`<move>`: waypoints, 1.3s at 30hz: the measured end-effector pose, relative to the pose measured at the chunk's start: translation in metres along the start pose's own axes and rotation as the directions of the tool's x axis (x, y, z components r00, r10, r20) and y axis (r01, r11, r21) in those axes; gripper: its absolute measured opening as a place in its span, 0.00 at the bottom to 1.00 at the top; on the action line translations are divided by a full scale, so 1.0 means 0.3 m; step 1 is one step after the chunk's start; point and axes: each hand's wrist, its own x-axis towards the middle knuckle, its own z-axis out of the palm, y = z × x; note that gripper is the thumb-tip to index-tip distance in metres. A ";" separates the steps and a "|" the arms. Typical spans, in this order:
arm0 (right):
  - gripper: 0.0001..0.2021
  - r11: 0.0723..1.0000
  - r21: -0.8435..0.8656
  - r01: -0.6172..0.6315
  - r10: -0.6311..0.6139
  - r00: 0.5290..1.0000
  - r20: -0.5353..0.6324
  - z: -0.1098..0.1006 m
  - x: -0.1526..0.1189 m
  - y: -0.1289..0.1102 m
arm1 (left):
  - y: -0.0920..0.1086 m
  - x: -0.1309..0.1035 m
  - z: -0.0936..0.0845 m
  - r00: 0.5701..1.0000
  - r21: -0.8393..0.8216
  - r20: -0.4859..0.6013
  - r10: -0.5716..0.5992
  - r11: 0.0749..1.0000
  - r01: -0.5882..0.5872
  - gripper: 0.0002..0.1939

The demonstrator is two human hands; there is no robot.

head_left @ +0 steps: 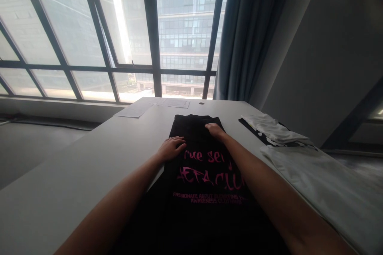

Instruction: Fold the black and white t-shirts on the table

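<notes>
A black shirt (194, 135) with pink lettering lies lengthwise on the white table, its near part dark and running toward me. My left hand (172, 147) rests flat on the shirt's left edge, fingers stretched out over the cloth. Farther up on the right side, my right hand (214, 130) has its fingers closed on the fabric near the far end. The forearm on that side covers part of the printed words. The far edge of the shirt looks slightly wavy.
Sheets of paper (134, 109) lie at the far left of the white table (98, 159). To the right are a folded white and black garment (275, 129) and a pale cloth (323, 183). Windows (185, 28) and a blue-grey curtain (242, 40) stand behind.
</notes>
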 end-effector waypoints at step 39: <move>0.16 0.859 -0.507 0.065 0.005 0.991 0.134 0.090 0.299 0.099 | 0.028 -0.003 -0.008 0.996 0.049 0.070 -0.053 0.998 0.050 0.22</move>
